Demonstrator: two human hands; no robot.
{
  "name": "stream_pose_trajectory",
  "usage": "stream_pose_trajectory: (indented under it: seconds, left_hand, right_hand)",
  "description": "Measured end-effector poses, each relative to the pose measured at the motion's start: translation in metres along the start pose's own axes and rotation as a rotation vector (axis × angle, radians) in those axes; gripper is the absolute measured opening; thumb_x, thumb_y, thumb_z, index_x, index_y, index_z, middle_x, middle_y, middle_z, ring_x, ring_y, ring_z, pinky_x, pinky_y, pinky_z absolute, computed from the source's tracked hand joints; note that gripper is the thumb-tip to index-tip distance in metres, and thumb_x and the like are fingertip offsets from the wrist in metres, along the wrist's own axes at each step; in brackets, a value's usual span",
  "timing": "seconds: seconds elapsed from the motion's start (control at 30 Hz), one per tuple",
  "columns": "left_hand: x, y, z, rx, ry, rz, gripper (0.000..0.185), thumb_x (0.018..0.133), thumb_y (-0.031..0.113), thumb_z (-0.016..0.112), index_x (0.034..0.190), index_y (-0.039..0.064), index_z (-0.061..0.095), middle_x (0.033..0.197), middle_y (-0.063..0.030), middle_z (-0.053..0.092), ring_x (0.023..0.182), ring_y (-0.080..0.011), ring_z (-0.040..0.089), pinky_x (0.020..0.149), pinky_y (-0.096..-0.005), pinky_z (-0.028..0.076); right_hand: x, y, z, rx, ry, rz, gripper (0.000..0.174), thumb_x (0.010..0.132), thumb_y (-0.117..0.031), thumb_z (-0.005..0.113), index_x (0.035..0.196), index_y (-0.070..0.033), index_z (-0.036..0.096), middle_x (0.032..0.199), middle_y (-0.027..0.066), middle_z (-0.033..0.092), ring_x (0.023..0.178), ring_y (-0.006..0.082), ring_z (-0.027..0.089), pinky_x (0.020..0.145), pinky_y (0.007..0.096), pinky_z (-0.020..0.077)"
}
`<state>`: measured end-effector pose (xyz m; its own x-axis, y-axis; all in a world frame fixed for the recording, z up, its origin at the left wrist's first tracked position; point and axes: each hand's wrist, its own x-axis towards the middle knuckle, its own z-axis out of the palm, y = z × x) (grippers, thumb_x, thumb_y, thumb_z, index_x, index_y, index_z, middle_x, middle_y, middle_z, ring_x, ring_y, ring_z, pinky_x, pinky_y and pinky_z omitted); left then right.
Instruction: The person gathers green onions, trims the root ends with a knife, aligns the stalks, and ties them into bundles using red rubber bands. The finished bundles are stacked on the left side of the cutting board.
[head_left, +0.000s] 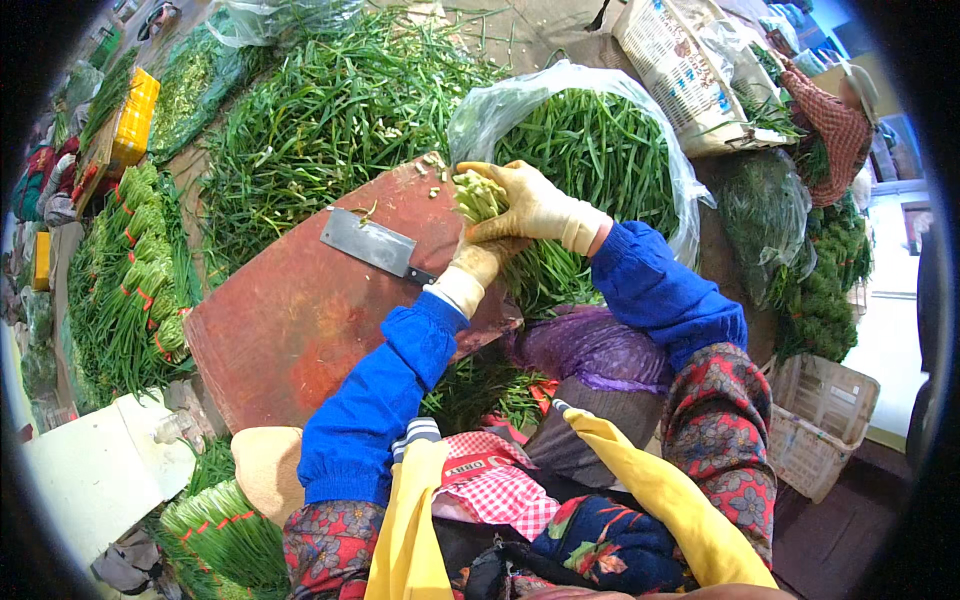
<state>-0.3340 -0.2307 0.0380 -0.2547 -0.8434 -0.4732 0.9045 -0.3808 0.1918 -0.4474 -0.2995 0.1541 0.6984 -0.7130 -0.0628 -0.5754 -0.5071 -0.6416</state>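
In the head view, both my hands wear pale, stained gloves and meet at the far right edge of a red board (292, 315). My left hand (487, 259) is closed around a bunch of green stalks (480, 196), whose leafy part hangs below it. My right hand (521, 201) curls its fingers and thumb round the pale cut ends of the same bunch. A cleaver (369, 242) with a black handle lies on the board, its handle end beside my left wrist. Small cut stalk pieces (433, 166) are scattered at the board's far corner.
Loose green stalks (322, 127) are heaped beyond the board. An open clear plastic bag (679, 169) holds more greens at the right. Tied bundles (146, 277) lie at left. A white plastic crate (667, 75) stands far right, near a person (840, 127) in checked clothing.
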Motion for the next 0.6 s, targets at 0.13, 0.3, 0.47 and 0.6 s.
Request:
stream_pose_trajectory:
  seconds: [0.13,0.3,0.47,0.6]
  left_hand:
    - [-0.001,-0.018,0.022,-0.354,0.063,-0.078,0.047,0.094,0.042,0.058,0.136,0.022,0.052,0.133,-0.0068,0.058,0.122,-0.0314,0.057,0.104,-0.0573,0.046]
    - [-0.032,-0.046,0.040,0.337,-0.045,0.284,0.059,0.086,0.039,0.074,0.135,0.017,0.050,0.134,-0.0070,0.057,0.121,-0.0277,0.057,0.106,-0.0515,0.046]
    - [-0.072,-0.059,0.052,0.308,-0.274,0.046,0.068,0.080,0.014,0.084,0.137,0.010,0.047,0.131,-0.0061,0.058,0.113,-0.0210,0.060,0.099,-0.0388,0.053]
    - [-0.077,-0.076,0.077,0.252,-0.378,0.034,0.068,0.081,0.017,0.082,0.138,0.009,0.047,0.131,-0.0089,0.059,0.116,-0.0261,0.061,0.103,-0.0400,0.050]
  right_hand:
    - [-0.016,0.001,-0.002,-0.178,0.107,-0.042,0.075,0.065,-0.047,0.085,0.126,-0.009,0.066,0.112,0.0188,0.069,0.109,0.0371,0.062,0.097,0.0415,0.0502]
    - [-0.043,-0.015,-0.005,0.305,0.207,0.157,0.063,0.071,-0.033,0.084,0.122,-0.001,0.065,0.108,0.0175,0.072,0.099,0.0248,0.071,0.090,0.0336,0.0542]
    - [-0.068,-0.053,-0.057,0.611,0.337,0.047,0.048,0.078,-0.018,0.084,0.119,-0.001,0.066,0.102,0.0061,0.074,0.093,0.0095,0.065,0.086,0.0286,0.0536]
    - [-0.090,-0.088,-0.109,0.561,0.405,-0.089,0.041,0.080,-0.014,0.085,0.115,-0.001,0.068,0.103,0.0029,0.074,0.093,0.0092,0.065,0.085,0.0280,0.0537]
